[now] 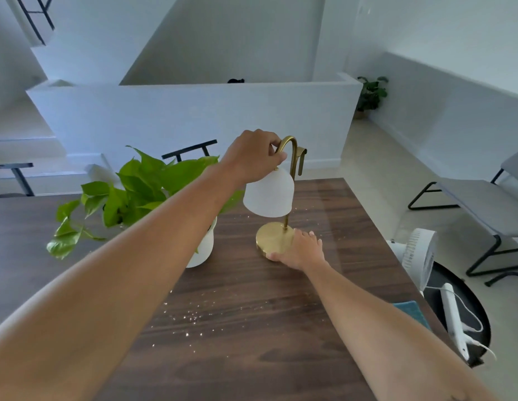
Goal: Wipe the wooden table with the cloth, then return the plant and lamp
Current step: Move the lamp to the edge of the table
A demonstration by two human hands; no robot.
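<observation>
A person's left hand (253,156) curled its fingers around the curved brass neck of the lamp (276,195), just above the white shade. The right hand (299,250) gripped the round base on the wooden table (252,328). The plant (142,195) stood just left of those fingers; crumbs lay nearer the person, and the blue cloth (412,312) sat beside the right forearm. Apparently clearing began: next, lift the lamp upright.

Standing on the surface (280,328): plant (142,195) at left, lamp (276,198) just beside it at right. Lying near the right edge: cloth (412,312). Sitting off the surface, further right: fan (416,256).
</observation>
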